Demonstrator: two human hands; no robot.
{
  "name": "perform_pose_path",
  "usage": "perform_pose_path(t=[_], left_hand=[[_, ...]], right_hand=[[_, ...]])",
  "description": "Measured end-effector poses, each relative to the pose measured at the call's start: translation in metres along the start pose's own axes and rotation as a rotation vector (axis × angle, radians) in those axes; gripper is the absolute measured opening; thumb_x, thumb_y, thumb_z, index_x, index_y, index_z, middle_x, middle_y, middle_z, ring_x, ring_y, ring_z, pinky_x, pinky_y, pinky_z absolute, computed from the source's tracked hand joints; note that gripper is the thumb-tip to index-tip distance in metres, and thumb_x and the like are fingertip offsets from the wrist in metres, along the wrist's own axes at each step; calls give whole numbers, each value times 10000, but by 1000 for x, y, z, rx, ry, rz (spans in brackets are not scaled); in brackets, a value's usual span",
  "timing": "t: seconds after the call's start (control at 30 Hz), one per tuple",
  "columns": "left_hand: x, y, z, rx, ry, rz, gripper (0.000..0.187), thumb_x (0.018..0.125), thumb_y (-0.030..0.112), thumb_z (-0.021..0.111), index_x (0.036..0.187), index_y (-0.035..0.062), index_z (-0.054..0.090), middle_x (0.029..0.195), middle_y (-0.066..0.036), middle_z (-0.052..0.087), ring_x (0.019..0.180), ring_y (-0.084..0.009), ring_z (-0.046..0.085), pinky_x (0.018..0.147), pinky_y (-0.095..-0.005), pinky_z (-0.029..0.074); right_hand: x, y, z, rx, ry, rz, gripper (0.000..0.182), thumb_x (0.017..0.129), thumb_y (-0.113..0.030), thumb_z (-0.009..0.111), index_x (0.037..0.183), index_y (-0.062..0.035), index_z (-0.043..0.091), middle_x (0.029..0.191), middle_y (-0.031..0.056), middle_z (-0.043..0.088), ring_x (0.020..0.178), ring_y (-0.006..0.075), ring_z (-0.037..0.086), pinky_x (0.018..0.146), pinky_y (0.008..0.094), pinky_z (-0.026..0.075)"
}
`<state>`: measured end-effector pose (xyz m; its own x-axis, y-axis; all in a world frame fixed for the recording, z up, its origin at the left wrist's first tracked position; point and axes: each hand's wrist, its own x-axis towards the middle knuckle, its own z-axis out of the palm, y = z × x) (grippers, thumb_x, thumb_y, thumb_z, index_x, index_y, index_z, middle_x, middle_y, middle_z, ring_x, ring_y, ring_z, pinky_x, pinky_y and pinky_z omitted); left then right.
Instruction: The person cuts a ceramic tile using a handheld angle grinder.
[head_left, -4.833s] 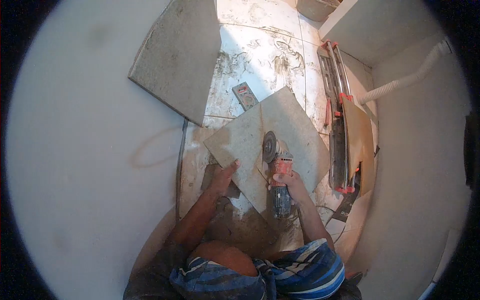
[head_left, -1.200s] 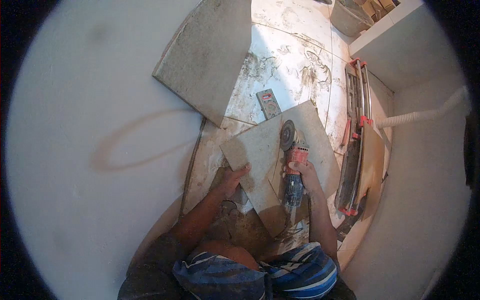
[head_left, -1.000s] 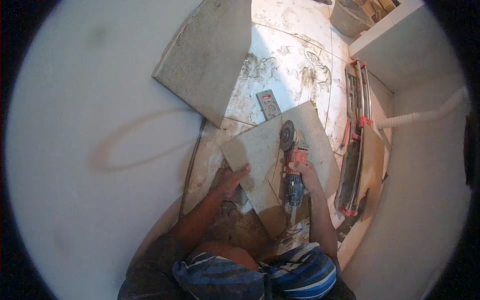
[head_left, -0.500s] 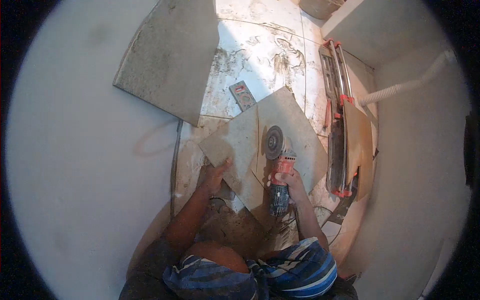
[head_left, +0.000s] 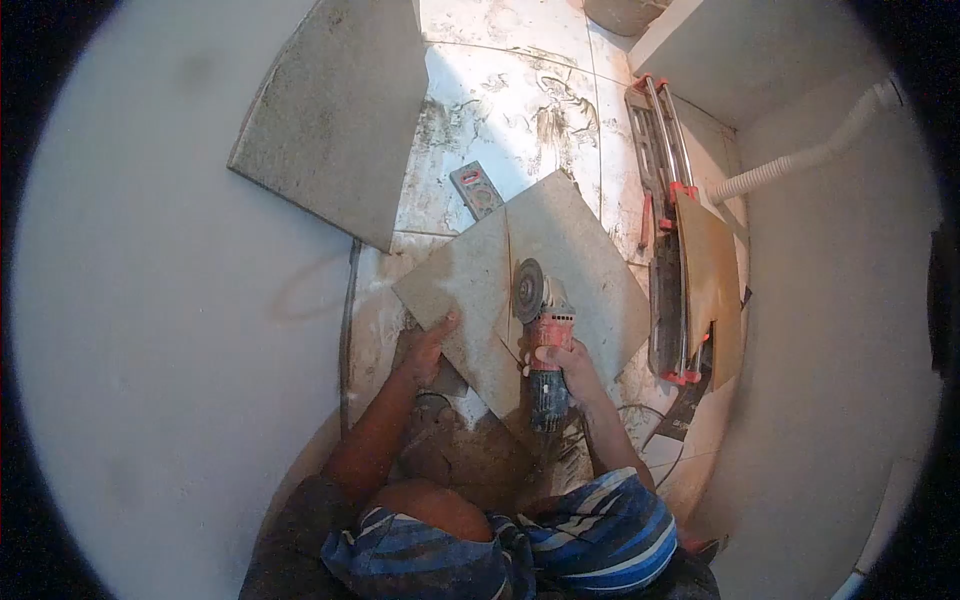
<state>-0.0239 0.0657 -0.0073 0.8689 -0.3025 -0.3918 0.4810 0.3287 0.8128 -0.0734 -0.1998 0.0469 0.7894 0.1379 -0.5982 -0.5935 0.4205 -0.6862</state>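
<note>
A big, flat, square, stony grey tile is in front of the person. Over it is a long red-and-black grinder with a round dark disc, gripped by the right hand. The left hand holds the tile's left edge, thumb on top.

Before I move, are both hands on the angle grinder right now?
No, only the right hand grips the angle grinder, while the left hand is at the tile's near-left edge.

A ribbed hose slants across a wall.
</note>
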Motion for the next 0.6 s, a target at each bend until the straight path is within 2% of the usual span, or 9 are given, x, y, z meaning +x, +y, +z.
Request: perform_pose_path(t=[0.07, 0.1, 0.17, 0.27, 0.4, 0.47, 0.6], left_hand=[[0, 5, 5, -153, 35, -77, 556, 863, 338, 750, 1309, 88, 533, 1241, -60, 602, 1126, -243, 579, 995, -435, 450], [2, 9, 7, -153, 37, -76, 556, 863, 338, 750, 1309, 88, 533, 1241, -60, 602, 1126, -243, 579, 995, -435, 450], [5, 18, 12, -158, 210, -297, 540, 854, 318, 762, 1293, 91, 542, 1213, -47, 610, 1116, -239, 581, 993, -428, 447], [15, -16, -10, -151, 164, -202, 538, 854, 310, 766, 1290, 81, 549, 1205, -37, 612, 1102, -227, 579, 994, -401, 437], [15, -25, -15, -170, 188, -248, 555, 845, 318, 776, 1293, 76, 553, 1206, -37, 609, 1093, -217, 574, 996, -384, 428], [9, -29, -16, 59, 116, -5, 550, 850, 317, 772, 1295, 77, 555, 1199, -38, 609, 1080, -211, 572, 984, -385, 431], [1, 7, 3, 92, 148, -122, 555, 852, 335, 769, 1294, 77, 554, 1199, -42, 609, 1086, -217, 572, 985, -391, 430]], right_hand=[[8, 9, -10, -48, 20, 10, 295, 834, -154, 682, 1060, 12, 593, 887, 108, 679, 758, 206, 682, 703, 336, 565], [7, 5, -6, -48, 18, 10, 295, 834, -154, 682, 1060, 12, 593, 887, 108, 679, 758, 206, 682, 703, 336, 565], [3, -5, 1, -34, -1, 35, 300, 835, -155, 683, 1069, 12, 596, 889, 104, 679, 760, 207, 682, 705, 335, 564], [4, -6, 2, -6, 9, 59, 309, 833, -162, 688, 1073, 11, 598, 890, 101, 679, 761, 205, 681, 706, 331, 562], [5, -7, 2, -48, -13, 26, 315, 831, -173, 693, 1070, 10, 601, 891, 98, 680, 762, 203, 680, 710, 328, 560], [7, -6, -1, -75, -2, 35, 305, 833, -175, 687, 1063, 8, 605, 890, 95, 681, 763, 200, 679, 711, 329, 559], [8, -6, -1, -98, -5, 22, 292, 835, -171, 681, 1056, 5, 609, 888, 94, 683, 759, 196, 679, 710, 328, 559]])
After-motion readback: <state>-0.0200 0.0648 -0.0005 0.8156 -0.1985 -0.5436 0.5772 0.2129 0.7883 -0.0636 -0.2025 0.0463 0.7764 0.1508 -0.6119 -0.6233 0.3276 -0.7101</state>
